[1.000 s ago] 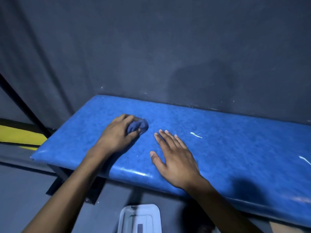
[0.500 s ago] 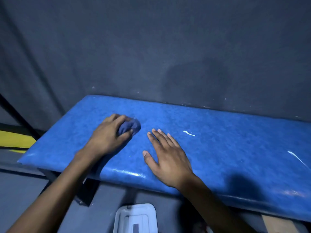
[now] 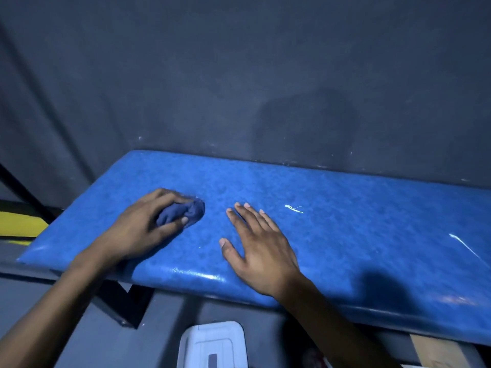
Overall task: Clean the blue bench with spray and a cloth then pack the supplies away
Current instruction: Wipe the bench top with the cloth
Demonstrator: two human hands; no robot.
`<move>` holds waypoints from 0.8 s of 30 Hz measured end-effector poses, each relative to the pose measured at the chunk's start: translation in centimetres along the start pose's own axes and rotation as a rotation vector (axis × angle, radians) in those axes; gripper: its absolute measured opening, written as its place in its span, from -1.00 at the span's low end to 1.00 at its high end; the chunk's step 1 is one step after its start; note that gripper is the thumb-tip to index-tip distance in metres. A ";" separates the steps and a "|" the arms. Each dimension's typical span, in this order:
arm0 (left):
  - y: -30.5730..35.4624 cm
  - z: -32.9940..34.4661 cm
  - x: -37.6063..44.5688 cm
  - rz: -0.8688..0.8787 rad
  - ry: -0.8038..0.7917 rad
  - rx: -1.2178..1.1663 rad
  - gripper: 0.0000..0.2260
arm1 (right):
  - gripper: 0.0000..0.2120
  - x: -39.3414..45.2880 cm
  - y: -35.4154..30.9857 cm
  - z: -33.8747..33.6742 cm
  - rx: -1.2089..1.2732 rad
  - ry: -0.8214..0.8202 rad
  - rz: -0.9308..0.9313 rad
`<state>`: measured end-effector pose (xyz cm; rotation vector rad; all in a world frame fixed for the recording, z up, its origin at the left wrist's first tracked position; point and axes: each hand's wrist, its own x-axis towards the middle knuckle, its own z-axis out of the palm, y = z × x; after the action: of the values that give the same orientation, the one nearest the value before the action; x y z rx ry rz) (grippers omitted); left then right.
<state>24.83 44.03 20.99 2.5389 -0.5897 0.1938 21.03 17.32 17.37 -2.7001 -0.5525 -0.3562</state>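
Observation:
The blue bench (image 3: 345, 229) runs across the view against a dark wall. My left hand (image 3: 138, 229) presses a bunched dark blue cloth (image 3: 186, 212) onto the left part of the seat, fingers closed around it. Just to the right of the cloth, my right hand (image 3: 260, 245) lies flat on the seat with its fingers spread, holding nothing. A small white streak (image 3: 293, 208) marks the seat to the right of that hand, and a longer white streak (image 3: 465, 247) lies near the right edge. No spray bottle is in view.
A white plastic container (image 3: 212, 346) sits on the floor below the bench's front edge. A dark metal bench leg (image 3: 125, 301) stands under the left end. A yellow strip (image 3: 18, 224) shows at far left, a wooden piece (image 3: 438, 351) at bottom right.
The view has shifted slightly, so the bench and both hands sit a little further left in the frame. The cloth stays under my left hand; my right hand remains flat.

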 end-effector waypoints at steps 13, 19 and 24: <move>0.2 -0.2 0.2 0.047 -0.069 -0.033 -0.62 | -0.37 0.0 0.0 0.0 -0.006 0.012 0.004; -3.0 0.0 5.3 -0.089 0.071 0.041 -0.49 | -0.37 0.1 0.0 0.0 -0.001 0.019 0.004; -1.3 1.9 8.1 -0.236 0.056 0.100 -0.41 | -0.37 0.2 0.2 0.0 0.008 0.018 -0.005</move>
<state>32.75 41.06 20.80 2.6640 -0.2612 0.2126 21.27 17.21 17.36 -2.6851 -0.5548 -0.3783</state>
